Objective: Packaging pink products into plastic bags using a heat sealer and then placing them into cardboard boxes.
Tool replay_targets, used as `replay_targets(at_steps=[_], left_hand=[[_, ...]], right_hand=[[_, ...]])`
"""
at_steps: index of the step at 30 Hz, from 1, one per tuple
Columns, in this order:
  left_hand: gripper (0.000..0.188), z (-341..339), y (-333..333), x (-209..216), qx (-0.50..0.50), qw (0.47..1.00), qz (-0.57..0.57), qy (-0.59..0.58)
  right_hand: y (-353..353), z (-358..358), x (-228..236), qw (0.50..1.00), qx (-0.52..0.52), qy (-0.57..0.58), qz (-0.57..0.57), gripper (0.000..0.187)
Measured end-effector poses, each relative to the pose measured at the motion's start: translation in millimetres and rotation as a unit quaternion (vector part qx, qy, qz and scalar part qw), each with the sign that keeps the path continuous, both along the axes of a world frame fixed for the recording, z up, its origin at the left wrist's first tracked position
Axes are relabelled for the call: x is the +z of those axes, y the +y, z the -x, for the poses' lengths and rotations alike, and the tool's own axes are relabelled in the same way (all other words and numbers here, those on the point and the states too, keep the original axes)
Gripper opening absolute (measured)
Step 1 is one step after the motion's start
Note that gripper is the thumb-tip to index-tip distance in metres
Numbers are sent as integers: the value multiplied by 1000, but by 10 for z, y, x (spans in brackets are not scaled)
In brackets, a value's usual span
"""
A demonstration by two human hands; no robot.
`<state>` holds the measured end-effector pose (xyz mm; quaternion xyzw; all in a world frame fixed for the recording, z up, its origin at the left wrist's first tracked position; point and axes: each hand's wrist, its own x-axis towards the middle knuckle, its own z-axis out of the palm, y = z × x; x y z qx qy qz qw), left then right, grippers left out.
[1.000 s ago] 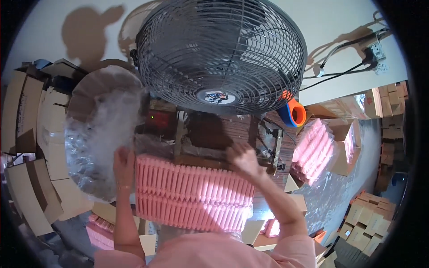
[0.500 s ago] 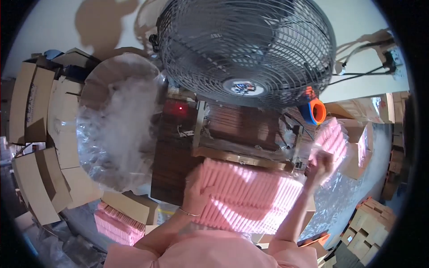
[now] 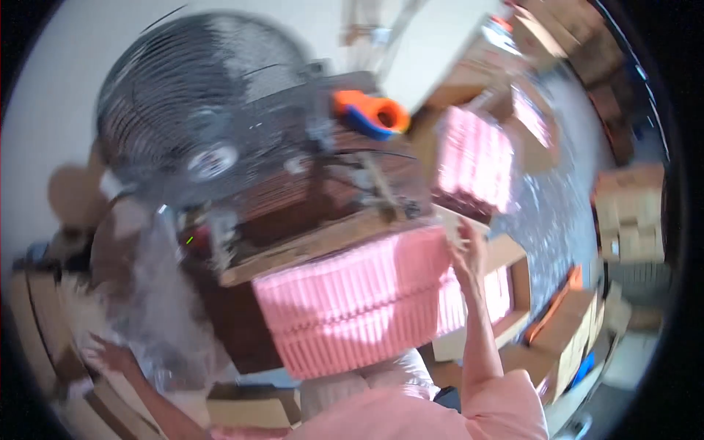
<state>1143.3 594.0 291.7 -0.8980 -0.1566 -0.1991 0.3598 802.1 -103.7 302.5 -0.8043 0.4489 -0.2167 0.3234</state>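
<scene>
Two rows of narrow pink packets (image 3: 352,301), packed side by side, lie as a block along the near edge of the dark table. At the block's right end is my right hand (image 3: 467,249), its fingers pointing up and apart, close to a pale cardboard edge; blur hides whether they touch it. Just beyond stands a plastic-wrapped pink bundle (image 3: 477,158). Far from the block, my left hand (image 3: 110,357) reaches out to the left with spread fingers, empty, beside a clear plastic bag (image 3: 158,293) and cardboard boxes.
A black fan (image 3: 205,103) stands at the back of the table (image 3: 235,330), left of an orange and blue tape dispenser (image 3: 374,115). A wooden frame (image 3: 315,246) lies behind the pink block. Open cardboard boxes (image 3: 517,293) with pink contents sit on the right; others stand at left.
The view has swung to the right. My left hand has left the block's left end and moved out leftward. My right hand has come from the wrapped pink bundle to the block's right end.
</scene>
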Motion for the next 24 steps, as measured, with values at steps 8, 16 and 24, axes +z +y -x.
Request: replay_targets(at_steps=[8, 16, 24], left_hand=[[54, 1460, -2627, -1321, -37, 341, 860, 379], [56, 3064, -4788, -166, -163, 331, 697, 615], [50, 5773, -6992, -942, -278, 228, 457, 813]], right_hand=[[567, 873, -238, 969, 67, -38, -234, 84], [1329, 3604, -375, 881, -201, -238, -357, 113], [1180, 5609, 221, 835, -447, -265, -182, 91]])
